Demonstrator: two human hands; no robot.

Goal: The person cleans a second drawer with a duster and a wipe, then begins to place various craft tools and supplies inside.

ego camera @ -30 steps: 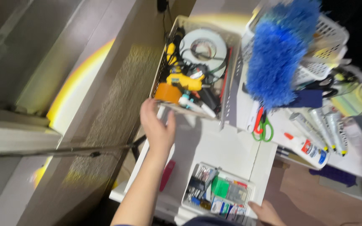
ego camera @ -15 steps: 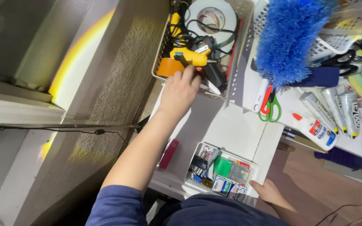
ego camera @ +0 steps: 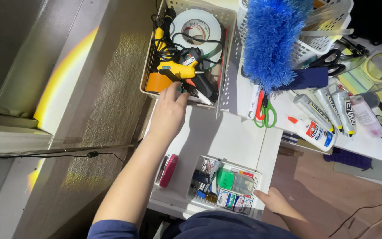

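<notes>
Yellow glue gun (ego camera: 178, 69) lies inside the white perforated basket (ego camera: 229, 53), near its front wall, tangled in black cord, with a grey tape roll (ego camera: 198, 29) behind it and an orange block (ego camera: 159, 82) at the basket's front-left corner. Left hand (ego camera: 169, 110) is now laid over the basket's front rim, fingertips (ego camera: 178, 90) reaching in at the gun's black handle end and the white pens lying there; fingers are spread and slightly curled, nothing is clamped yet, and whether the gun itself is touched cannot be told. Change over the last second: the hand was first seen at the basket's front-left corner by the orange block, then moved right along the front rim and in over the contents; the view was also pulled closer and the basket is now seen larger. Reading: the hand has been shifted from the rim to the gun area, so a grasp looks about to be set, not made. In front of the basket, on the white tabletop (ego camera: 226, 137), a small clear organiser tray (ego camera: 226, 186) of packets is sat; right hand (ego camera: 276, 202) rests against that tray's right end, fingers loosely apart, holding nothing that can be seen. Left of the tray a pink oblong item (ego camera: 169, 170) lies. Right of the basket: blue duster (ego camera: 270, 40), red-and-green scissors (ego camera: 264, 110), glue bottle (ego camera: 311, 130).
</notes>
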